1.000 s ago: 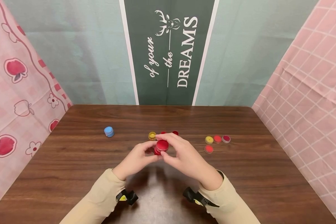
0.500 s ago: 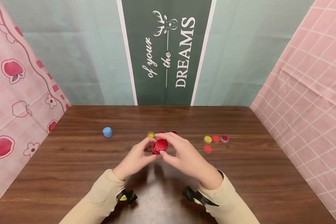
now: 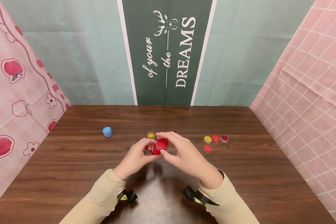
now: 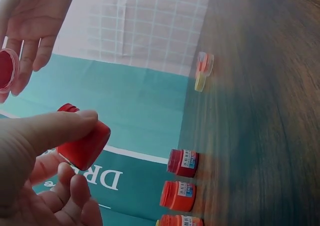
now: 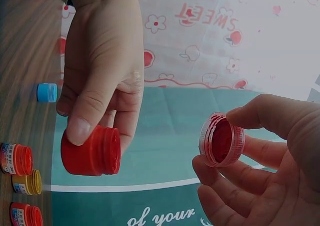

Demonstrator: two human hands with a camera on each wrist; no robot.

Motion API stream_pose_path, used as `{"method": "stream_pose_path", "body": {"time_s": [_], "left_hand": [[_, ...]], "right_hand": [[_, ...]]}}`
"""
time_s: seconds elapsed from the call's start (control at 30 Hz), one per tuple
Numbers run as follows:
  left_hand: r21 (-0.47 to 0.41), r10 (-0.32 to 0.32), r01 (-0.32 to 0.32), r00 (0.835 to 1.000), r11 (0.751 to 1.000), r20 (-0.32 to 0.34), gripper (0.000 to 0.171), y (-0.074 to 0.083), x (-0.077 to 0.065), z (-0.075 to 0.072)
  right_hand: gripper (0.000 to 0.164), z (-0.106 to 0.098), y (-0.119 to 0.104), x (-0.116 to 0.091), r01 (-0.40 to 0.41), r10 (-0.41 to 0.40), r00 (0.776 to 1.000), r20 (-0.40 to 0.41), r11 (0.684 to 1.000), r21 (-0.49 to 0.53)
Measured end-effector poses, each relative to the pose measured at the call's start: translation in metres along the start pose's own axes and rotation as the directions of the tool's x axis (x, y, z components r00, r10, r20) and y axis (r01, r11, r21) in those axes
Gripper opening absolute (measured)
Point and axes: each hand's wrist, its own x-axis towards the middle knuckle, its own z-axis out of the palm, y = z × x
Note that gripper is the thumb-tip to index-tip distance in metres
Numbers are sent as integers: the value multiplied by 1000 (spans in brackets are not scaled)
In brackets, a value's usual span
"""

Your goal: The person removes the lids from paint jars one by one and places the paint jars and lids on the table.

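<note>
My left hand (image 3: 135,159) grips a small red paint jar (image 5: 90,151) between thumb and fingers, above the table. The jar is uncapped, its threaded mouth turned towards the right hand in the right wrist view. My right hand (image 3: 186,155) pinches a round screw lid (image 5: 221,140) by its rim, and red paint coats the inside. Lid and jar are apart, as both wrist views show. From the head view the lid overlaps part of the jar. Behind the hands stand a yellow paint jar (image 3: 151,135) and several red-toned jars, partly hidden; one is a dark red jar (image 4: 183,162).
A blue paint jar (image 3: 107,132) with its lid on stands at the left. Loose lids lie to the right: a yellow lid (image 3: 207,139), two red ones and a dark red lid (image 3: 224,138). Fabric hangs round the back and sides of the brown table (image 3: 240,174).
The red jar has shifted slightly left and shows more from under the lid, so the gap between the two looks wider. The rest of the table stays as it was.
</note>
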Motion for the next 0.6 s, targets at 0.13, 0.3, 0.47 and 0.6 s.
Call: {"method": "stream_pose_path", "body": {"time_s": [0.13,0.3,0.47,0.6], "left_hand": [[-44,-23,25,999,999,47,33,-2,0,1],[-71,-88,96,990,993,112,35,-5,0,5],[-133,-182,203,971,970,157,34,-11,0,12],[-218,-248,292,946,931,209,36,-16,-1,18]], "right_hand": [[47,-1,1,0,-5,5,1000,-6,1000,5],[48,-2,1,0,-13,13,1000,-10,1000,8],[48,-3,1,0,-13,12,1000,-12,1000,-11],[48,-4,1,-1,-14,14,1000,-17,1000,-18]]}}
